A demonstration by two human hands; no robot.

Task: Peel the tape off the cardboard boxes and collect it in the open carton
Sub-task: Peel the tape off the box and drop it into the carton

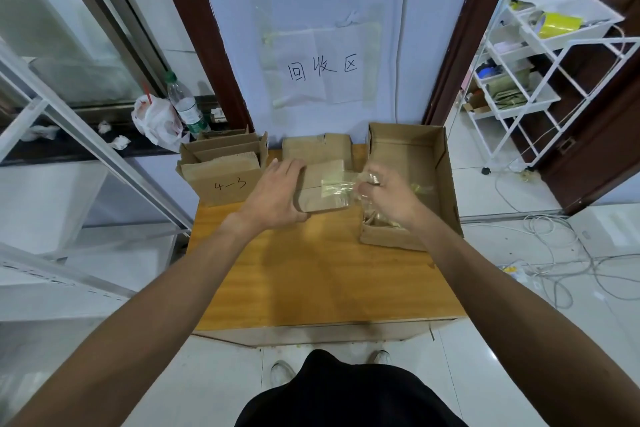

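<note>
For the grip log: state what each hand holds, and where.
The left hand grips the small box by its left end; the right hand pinches the loose end of the tape peeling off it.

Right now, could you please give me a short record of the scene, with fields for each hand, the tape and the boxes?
left hand: grips the small box on the table
right hand: fingers pinch the tape strip
tape strip: clear, partly peeled, one end on the small box
open carton: right of the small box, crumpled tape inside
box marked 4-3: left of the small box, untouched
</note>
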